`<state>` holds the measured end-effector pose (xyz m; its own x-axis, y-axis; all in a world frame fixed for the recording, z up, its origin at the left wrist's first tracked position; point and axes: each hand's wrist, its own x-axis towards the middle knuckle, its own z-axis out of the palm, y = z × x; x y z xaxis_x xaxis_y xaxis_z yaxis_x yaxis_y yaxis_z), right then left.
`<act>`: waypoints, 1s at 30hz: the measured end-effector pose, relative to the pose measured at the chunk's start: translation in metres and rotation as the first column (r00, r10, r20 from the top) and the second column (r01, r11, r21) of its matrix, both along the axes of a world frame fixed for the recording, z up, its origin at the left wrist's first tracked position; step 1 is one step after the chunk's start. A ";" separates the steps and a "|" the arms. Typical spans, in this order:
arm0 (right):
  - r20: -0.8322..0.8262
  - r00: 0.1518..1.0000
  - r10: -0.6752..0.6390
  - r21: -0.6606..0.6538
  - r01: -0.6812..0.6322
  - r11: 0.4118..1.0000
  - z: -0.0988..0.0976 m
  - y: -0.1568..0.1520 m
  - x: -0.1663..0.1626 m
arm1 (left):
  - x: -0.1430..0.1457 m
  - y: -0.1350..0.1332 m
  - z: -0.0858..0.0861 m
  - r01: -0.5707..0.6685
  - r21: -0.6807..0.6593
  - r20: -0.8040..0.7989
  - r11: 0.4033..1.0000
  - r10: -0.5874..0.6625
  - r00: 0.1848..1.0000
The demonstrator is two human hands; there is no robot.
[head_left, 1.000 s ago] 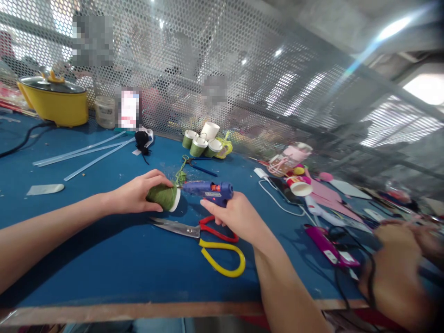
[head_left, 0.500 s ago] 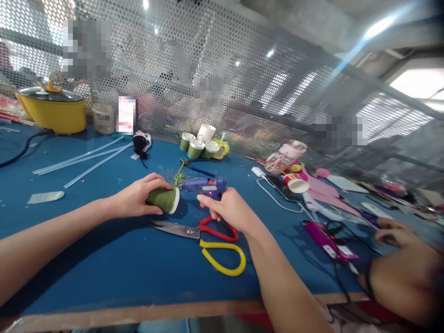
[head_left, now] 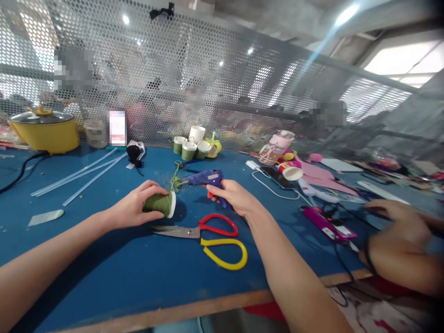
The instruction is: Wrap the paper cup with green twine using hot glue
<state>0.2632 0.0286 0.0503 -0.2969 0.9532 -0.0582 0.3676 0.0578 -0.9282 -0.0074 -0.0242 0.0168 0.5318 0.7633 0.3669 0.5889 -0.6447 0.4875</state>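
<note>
two grips: left wide around green cup, right tight around glue gun

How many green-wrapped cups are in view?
4: one cup on its side in the left hand; a left cup, a middle cup and a right cup clustered near the mesh. Others may be hidden.

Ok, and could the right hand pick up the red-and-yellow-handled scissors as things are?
Probably not straight away: the right hand grips the blue hot-glue gun. Otherwise the way looks free, as the scissors lie close by on the blue tabletop with nothing over them.
</note>
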 end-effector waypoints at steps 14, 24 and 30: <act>0.131 0.991 -0.002 0.049 -0.004 0.999 -0.001 -0.008 -0.012 | 0.000 0.000 -0.001 0.026 0.036 -0.009 0.999 -0.025 1.000; 0.091 0.996 -0.004 -0.001 0.004 1.000 -0.002 -0.009 -0.017 | 0.000 0.000 -0.001 0.020 0.037 -0.014 0.999 -0.020 1.000; 0.089 0.996 -0.014 -0.011 0.015 1.000 -0.002 -0.008 -0.015 | -0.001 0.000 -0.001 0.027 0.036 -0.006 0.999 -0.026 1.000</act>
